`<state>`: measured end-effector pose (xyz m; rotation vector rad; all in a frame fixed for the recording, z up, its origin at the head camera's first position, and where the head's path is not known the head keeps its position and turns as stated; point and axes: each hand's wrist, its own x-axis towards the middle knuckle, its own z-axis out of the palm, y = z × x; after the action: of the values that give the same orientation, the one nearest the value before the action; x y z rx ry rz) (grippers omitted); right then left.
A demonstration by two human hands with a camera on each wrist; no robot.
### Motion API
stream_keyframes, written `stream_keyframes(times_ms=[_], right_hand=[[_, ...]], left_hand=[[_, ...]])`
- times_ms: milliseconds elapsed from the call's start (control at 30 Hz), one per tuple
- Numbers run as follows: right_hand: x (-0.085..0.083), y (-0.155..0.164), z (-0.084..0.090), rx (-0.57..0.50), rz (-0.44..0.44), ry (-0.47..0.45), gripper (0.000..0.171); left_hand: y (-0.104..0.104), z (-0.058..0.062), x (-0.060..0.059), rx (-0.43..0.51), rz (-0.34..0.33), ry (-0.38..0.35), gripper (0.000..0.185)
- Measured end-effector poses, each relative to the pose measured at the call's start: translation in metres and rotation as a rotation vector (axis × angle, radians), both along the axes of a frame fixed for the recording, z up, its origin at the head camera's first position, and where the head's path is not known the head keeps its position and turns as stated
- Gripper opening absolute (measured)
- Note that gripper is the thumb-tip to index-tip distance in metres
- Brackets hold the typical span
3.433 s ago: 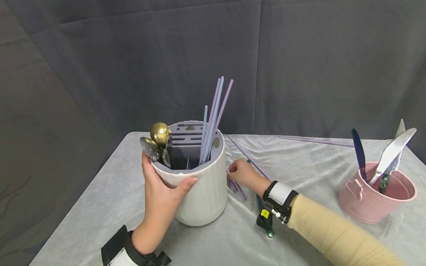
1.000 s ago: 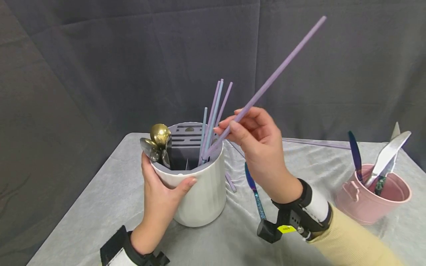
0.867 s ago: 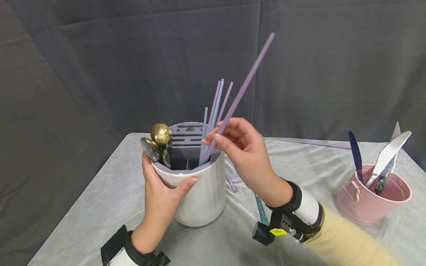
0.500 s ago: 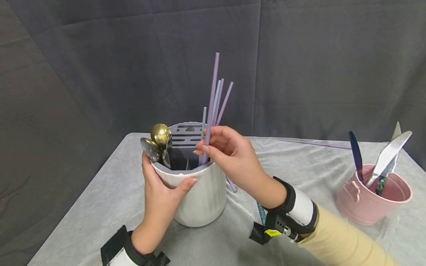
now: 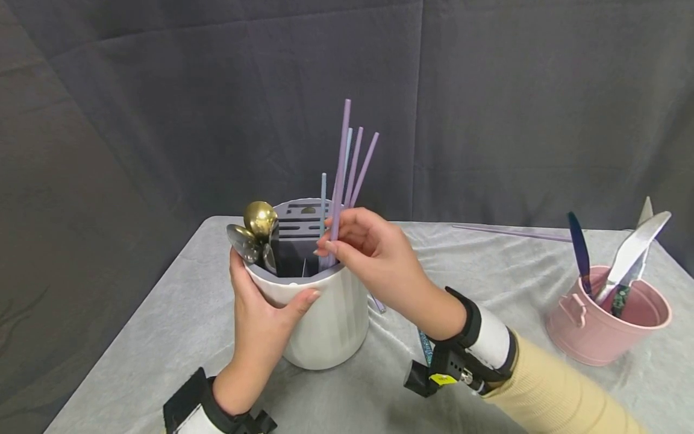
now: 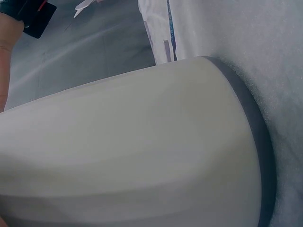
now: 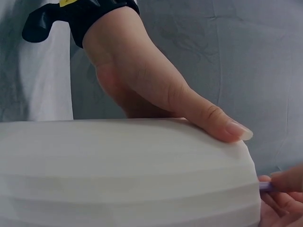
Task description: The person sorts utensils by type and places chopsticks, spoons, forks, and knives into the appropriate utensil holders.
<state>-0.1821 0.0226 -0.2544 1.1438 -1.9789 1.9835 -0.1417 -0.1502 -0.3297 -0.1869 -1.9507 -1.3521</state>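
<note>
Our left hand (image 5: 260, 328) wraps the white holder (image 5: 325, 319) to steady it; our right hand (image 5: 374, 259), just above its rim, pinches the purple straw (image 5: 340, 169) upright among the other straws (image 5: 358, 163)

- Table (image 5: 179, 337) draped in wrinkled pale grey cloth, set against a dark backdrop.
- White ribbed holder (image 5: 325, 319) standing near the left middle.
- Pink bucket (image 5: 602, 331) standing close to the right edge.
- Purple stick (image 5: 509, 232) lying along the far edge.
- Glittery blue-handled utensil (image 5: 424, 348) lying beside the holder, partly hidden.
</note>
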Motion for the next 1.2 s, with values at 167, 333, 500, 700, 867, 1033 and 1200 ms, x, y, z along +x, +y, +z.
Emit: stream_keyframes(times_ms=[167,333,500,700,867,1033,1200], right_hand=[[-0.001,0.0,0.001,0.007,0.005,0.009,0.027],[-0.001,0.006,-0.003,-0.061,-0.052,0.019,0.031],[-0.002,0.017,-0.011,-0.136,-0.131,0.056,0.03],[-0.02,0.028,-0.026,-0.167,-0.214,0.044,0.021],[-0.042,0.03,-0.046,-0.146,-0.281,-0.141,0.018],[-0.064,0.028,-0.074,0.079,-0.339,-0.28,0.02],[-0.079,0.025,-0.1,0.413,-0.368,-0.28,0.02]], left_hand=[[0.0,0.001,0.001,-0.003,0.0,-0.001,0.124],[0.0,0.0,0.001,0.004,-0.005,0.001,0.124],[0.001,-0.001,0.001,0.005,0.005,-0.005,0.126],[0.0,0.0,0.0,0.01,0.006,-0.002,0.126],[-0.001,-0.001,0.0,0.012,0.003,0.001,0.125],[0.0,-0.001,0.001,0.007,0.014,-0.003,0.126],[0.001,-0.001,0.001,0.004,0.018,0.003,0.127]])
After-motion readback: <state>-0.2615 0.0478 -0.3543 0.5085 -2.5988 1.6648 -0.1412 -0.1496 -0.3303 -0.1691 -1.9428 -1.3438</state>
